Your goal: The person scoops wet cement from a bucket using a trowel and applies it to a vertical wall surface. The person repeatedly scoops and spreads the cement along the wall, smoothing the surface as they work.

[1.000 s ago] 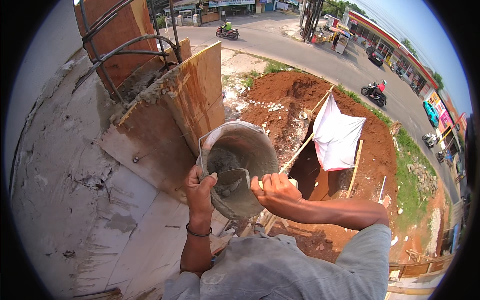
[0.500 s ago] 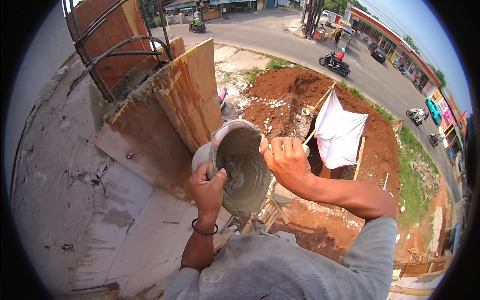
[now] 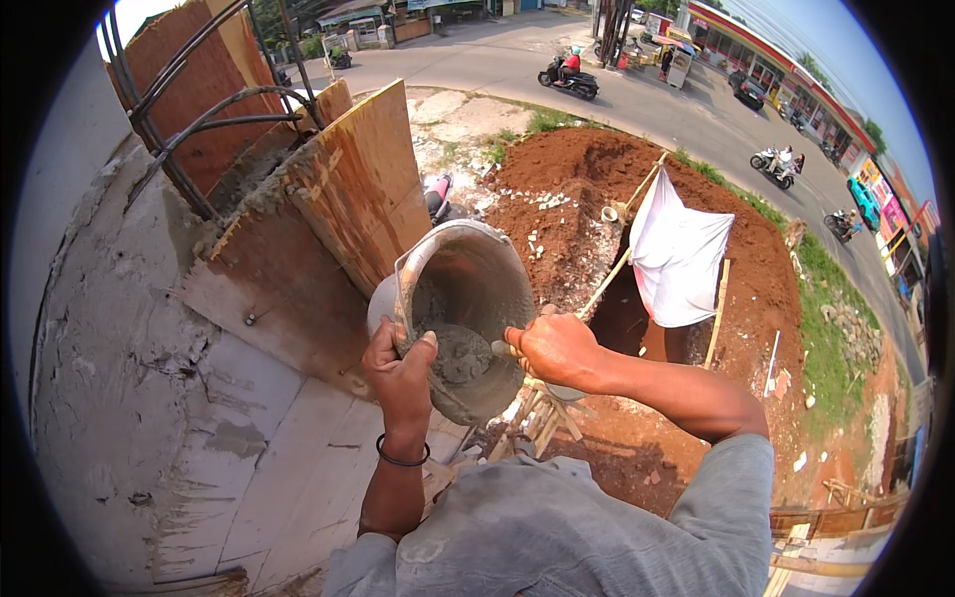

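A cement-crusted bucket [image 3: 502, 264] is tilted in front of me, its mouth toward me, with wet grey mortar [image 3: 463, 355] inside. My left hand [image 3: 398, 363] is closed on the bucket's near left edge, thumb over the rim by the wire handle. At the bucket's right side, my right hand [image 3: 559, 348] is closed round a small hand tool [image 3: 500, 348], apparently a trowel. Only its grey end shows, pointing into the bucket; the rest is hidden by my fingers.
Left stands plywood formwork [image 3: 373, 189] with bent steel bars [image 3: 189, 114] and rough concrete [image 3: 109, 328]. Far below lie a red soil mound [image 3: 567, 169], a pit under a white cloth [image 3: 676, 249], and wooden poles. Motorbikes [image 3: 569, 80] travel the road beyond.
My right hand has moved down and left from the bucket's upper right rim, bringing the tool end to its mouth. The bucket has shifted slightly left and up; motorbikes have moved along the road.
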### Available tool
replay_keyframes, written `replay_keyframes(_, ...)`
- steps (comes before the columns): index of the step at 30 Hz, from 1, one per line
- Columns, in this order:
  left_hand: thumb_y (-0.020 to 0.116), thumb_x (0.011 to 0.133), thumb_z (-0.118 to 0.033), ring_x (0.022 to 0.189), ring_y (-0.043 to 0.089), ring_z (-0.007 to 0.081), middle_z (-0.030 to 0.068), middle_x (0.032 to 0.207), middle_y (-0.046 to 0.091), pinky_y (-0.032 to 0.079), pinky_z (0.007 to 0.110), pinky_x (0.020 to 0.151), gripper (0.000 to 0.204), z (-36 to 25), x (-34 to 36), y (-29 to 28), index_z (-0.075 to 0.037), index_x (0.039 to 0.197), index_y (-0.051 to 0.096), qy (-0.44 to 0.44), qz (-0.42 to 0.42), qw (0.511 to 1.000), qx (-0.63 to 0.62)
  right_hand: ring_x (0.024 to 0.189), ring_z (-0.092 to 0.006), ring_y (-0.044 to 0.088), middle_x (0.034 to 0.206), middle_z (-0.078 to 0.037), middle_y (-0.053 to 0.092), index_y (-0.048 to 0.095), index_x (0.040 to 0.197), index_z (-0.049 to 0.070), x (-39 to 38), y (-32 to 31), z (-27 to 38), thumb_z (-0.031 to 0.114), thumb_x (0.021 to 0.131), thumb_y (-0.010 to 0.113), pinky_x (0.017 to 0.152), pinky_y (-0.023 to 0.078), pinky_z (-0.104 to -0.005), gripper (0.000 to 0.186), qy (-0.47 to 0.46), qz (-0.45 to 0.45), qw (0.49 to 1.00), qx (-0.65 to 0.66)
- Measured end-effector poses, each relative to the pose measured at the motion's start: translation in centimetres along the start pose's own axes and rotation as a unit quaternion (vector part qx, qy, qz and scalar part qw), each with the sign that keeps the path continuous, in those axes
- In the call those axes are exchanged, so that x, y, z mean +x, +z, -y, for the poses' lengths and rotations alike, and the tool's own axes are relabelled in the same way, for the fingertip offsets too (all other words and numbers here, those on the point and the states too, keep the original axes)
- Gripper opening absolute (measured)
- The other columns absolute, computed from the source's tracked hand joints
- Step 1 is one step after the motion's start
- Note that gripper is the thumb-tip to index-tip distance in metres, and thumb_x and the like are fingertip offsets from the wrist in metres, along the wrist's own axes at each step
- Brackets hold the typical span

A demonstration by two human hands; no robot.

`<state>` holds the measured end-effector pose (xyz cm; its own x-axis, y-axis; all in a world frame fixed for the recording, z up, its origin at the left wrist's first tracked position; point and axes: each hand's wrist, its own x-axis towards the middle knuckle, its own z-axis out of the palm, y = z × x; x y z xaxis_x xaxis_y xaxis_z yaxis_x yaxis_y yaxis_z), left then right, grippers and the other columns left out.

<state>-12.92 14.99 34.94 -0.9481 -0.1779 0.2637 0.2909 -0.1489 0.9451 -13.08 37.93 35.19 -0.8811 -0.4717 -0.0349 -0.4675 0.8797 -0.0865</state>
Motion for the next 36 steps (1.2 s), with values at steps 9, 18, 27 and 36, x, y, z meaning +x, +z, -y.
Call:
replay_keyframes(9, 0.053, 0.083, 0.003, 0.085, 0.063, 0.0147, 0.0052, 0.096, 0.064, 0.055, 0.03, 0.083, 0.016, 1.4, -1.4, -0.8, -0.003, 0.098, 0.058, -0.029, -0.16, 0.953, -0.256, 0.078, -0.0399, 0.072, 0.077, -0.018, 0.071, 0.068, 0.117, 0.014, 0.3, -6.6, 0.4, 0.022, 0.08, 0.073, 0.069, 0.056, -0.0523, 0.038, 0.017, 0.028, 0.999, 0.035)
replay_keyframes(18, 0.056, 0.081, 0.003, 0.092, 0.067, 0.0197, 0.0078, 0.101, 0.066, 0.059, 0.035, 0.088, 0.023, 1.7, -0.4, -4.2, -0.003, 0.103, 0.061, -0.129, -0.115, 0.888, -0.426, 0.082, -0.0406, 0.071, 0.08, -0.017, 0.071, 0.07, 0.101, 0.01, 0.8, -22.4, 2.2, 0.027, 0.08, 0.077, 0.074, 0.054, -0.0527, 0.028, 0.004, 0.024, 0.999, -0.022)
replay_keyframes(27, 0.059, 0.081, 0.002, 0.086, 0.064, 0.0168, 0.0058, 0.094, 0.065, 0.058, 0.035, 0.086, 0.017, 1.9, -1.2, -4.7, -0.005, 0.096, 0.061, -0.2, -0.103, 0.885, -0.409, 0.064, -0.0151, 0.069, 0.077, -0.01, 0.074, 0.078, 0.106, 0.004, 9.7, -38.6, 7.7, 0.022, 0.076, 0.083, 0.059, 0.055, -0.0334, 0.035, 0.035, 0.066, 0.995, -0.059)
replay_keyframes(36, 0.058, 0.084, 0.003, 0.08, 0.062, 0.0144, 0.0043, 0.089, 0.064, 0.057, 0.034, 0.081, 0.013, 2.0, -1.6, -4.7, -0.007, 0.092, 0.06, -0.228, -0.107, 0.884, -0.394, 0.079, -0.0199, 0.07, 0.093, -0.015, 0.072, 0.075, 0.099, 0.002, 22.7, -41.1, 17.1, 0.027, 0.087, 0.078, 0.069, 0.056, -0.0342, 0.028, 0.045, 0.129, 0.954, -0.269)
